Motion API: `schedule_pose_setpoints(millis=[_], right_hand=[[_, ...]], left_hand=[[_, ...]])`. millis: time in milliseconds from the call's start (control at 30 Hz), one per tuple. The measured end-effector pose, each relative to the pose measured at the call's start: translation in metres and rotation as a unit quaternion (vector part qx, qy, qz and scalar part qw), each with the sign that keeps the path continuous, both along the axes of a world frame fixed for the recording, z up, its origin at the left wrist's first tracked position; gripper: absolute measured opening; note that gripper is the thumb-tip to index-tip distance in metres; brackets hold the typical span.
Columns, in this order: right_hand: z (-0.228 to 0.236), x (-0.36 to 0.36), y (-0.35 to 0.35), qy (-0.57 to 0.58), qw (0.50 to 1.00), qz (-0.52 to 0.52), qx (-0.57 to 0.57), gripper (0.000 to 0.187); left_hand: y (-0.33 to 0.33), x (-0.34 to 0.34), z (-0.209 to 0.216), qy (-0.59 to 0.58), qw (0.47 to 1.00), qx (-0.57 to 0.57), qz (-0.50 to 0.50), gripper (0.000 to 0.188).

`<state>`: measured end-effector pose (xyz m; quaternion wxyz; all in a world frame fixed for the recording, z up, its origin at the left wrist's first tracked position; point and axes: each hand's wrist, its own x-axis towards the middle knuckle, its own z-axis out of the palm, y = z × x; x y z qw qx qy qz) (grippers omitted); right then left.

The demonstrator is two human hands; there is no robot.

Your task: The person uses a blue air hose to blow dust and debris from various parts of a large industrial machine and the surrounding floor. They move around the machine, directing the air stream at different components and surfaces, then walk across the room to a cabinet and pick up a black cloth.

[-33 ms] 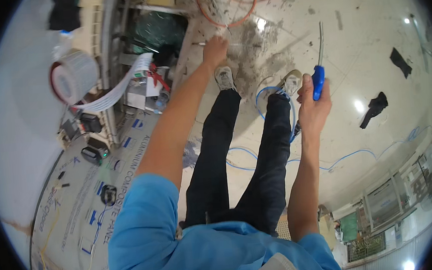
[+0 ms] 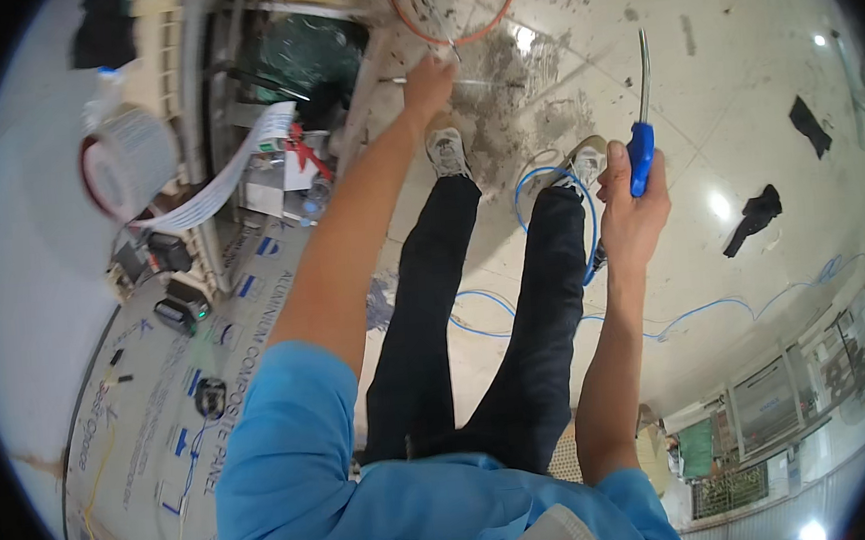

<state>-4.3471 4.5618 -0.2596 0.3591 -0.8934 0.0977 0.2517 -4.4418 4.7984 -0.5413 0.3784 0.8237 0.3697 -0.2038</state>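
My right hand (image 2: 634,206) is closed round the blue handle of an air blow gun (image 2: 642,155), with the thumb on top. Its slim, slightly bent metal nozzle points away from me, toward the far floor. My left hand (image 2: 429,88) reaches forward above my left shoe, its fingers bent together. A thin pale rod (image 2: 488,83) shows on both sides of that hand; whether the fingers grip it or only pass over it, I cannot tell. A blue air hose (image 2: 521,196) loops round my right lower leg, close to the right hand.
An orange hose (image 2: 452,40) coils on the wet, dirty floor ahead. Left stand a metal-framed unit (image 2: 374,68), a label roll (image 2: 131,161) and a printed panel (image 2: 162,419) with a battery-like black block (image 2: 182,306). Black cloth pieces (image 2: 753,217) lie at the right.
My left hand has moved slightly farther forward. The right hand, still holding the blow gun, has shifted a little to the right. The whole view has tilted slightly.
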Motion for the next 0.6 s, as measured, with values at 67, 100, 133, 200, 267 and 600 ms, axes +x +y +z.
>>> schedule_pose_setpoints(millis=[67,100,133,200,267,600], right_hand=[[-0.055,0.019,0.007,-0.012,0.999,0.014,0.032,0.038],[-0.076,0.023,0.005,-0.012,0.999,0.016,0.038,0.038],[-0.096,0.024,0.000,-0.004,0.999,-0.006,0.054,0.037],[-0.126,0.022,-0.011,0.015,0.994,-0.039,0.105,0.036],[-0.155,0.017,-0.024,0.044,0.993,-0.070,0.090,0.035],[-0.190,0.000,-0.039,0.084,0.982,-0.125,0.117,0.035]], left_hand=[[0.014,0.035,-0.080,0.040,0.997,-0.009,0.067,0.051],[0.018,0.043,-0.113,0.069,0.995,-0.029,0.061,0.053],[0.017,0.051,-0.147,0.047,0.995,0.049,0.069,0.049],[0.028,0.062,-0.201,0.012,0.986,0.156,0.064,0.048],[0.031,0.066,-0.232,0.031,0.987,0.127,0.096,0.047],[-0.033,-0.049,-0.161,-0.013,0.980,0.153,-0.122,0.021]])
